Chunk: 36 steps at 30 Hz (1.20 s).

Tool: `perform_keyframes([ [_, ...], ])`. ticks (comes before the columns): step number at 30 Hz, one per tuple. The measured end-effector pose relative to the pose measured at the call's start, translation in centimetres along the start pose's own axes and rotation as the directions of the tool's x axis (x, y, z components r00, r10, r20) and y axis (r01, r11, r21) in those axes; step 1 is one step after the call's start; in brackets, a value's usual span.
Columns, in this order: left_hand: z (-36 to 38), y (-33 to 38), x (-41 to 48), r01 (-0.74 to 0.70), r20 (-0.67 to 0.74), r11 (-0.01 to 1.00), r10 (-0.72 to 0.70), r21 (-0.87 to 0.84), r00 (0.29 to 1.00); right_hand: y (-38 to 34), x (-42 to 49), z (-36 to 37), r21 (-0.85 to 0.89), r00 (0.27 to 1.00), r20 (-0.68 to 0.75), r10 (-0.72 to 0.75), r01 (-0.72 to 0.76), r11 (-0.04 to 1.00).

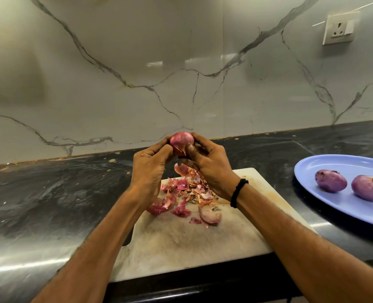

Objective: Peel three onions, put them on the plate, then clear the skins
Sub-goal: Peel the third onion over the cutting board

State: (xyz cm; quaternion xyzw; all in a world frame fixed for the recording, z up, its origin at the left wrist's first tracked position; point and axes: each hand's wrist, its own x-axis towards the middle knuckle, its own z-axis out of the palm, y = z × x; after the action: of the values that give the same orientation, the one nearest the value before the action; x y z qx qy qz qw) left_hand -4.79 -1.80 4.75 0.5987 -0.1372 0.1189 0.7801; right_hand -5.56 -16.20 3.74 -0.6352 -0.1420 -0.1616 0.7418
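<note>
A red onion (181,141) is held up above the far end of the cutting board (181,241), with a strip of skin hanging from its underside. My left hand (148,169) grips it from the left and my right hand (211,167) grips it from the right, the right thumb pressing on its front. A heap of pink and brown onion skins (187,193) lies on the board under my hands. Two peeled onions (330,180) (369,188) sit on the blue plate (325,165) at the right.
The black stone counter (50,193) runs left and right of the board. A marble wall rises behind it, with a white power socket (338,29) at the upper right. The counter's front edge is just below the board.
</note>
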Motion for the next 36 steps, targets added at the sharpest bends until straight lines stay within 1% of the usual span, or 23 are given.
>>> perform_keyframes([
  [5, 0.2, -0.1, -0.3, 0.058, 0.01, 0.996, -0.058, -0.069, 0.998, 0.4, 0.1, 0.2, -0.058, 1.0, -0.021, -0.011, 0.009, 0.998],
  [7, 0.2, -0.1, -0.3, 0.048, 0.007, 0.997, -0.047, -0.055, 0.999, 0.5, 0.1, 0.2, -0.07, 1.0, -0.023, -0.015, 0.014, 0.997],
  [9, 0.2, -0.3, -0.2, 0.032, -0.001, 0.999, -0.032, -0.016, 0.999, 0.4, 0.0, 0.2, -0.068, 1.0, -0.023, -0.013, 0.012, 0.998],
  [13, 0.0, -0.5, -0.3, -0.022, 0.03, 0.996, 0.02, 0.083, 0.999, 0.1, 0.0, 0.0, -0.074, 1.0, -0.011, 0.002, -0.003, 0.997],
  [16, -0.1, -0.5, -0.4, -0.042, 0.002, 0.987, 0.042, 0.152, 0.999, 0.1, -0.1, 0.2, -0.122, 1.0, 0.015, 0.0, 0.002, 0.992],
  [20, -0.2, -0.2, -0.6, -0.131, -0.053, 0.937, 0.156, 0.324, 0.986, 0.1, 0.0, 0.3, -0.104, 1.0, -0.006, -0.012, 0.012, 0.994],
  [22, -0.2, 0.0, -0.7, -0.149, -0.055, 0.915, 0.183, 0.376, 0.982, 0.2, 0.2, 0.3, -0.105, 0.999, -0.036, -0.022, 0.018, 0.994],
  [25, 0.0, 0.1, -1.0, -0.17, -0.044, 0.897, 0.205, 0.407, 0.978, 0.3, 0.2, 0.4, -0.122, 0.998, -0.048, -0.033, 0.027, 0.992],
  [36, 0.2, 0.3, -1.1, -0.165, -0.067, 0.873, 0.219, 0.459, 0.973, -0.5, -0.6, 0.3, -0.19, 0.998, -0.001, -0.07, 0.069, 0.979],
])
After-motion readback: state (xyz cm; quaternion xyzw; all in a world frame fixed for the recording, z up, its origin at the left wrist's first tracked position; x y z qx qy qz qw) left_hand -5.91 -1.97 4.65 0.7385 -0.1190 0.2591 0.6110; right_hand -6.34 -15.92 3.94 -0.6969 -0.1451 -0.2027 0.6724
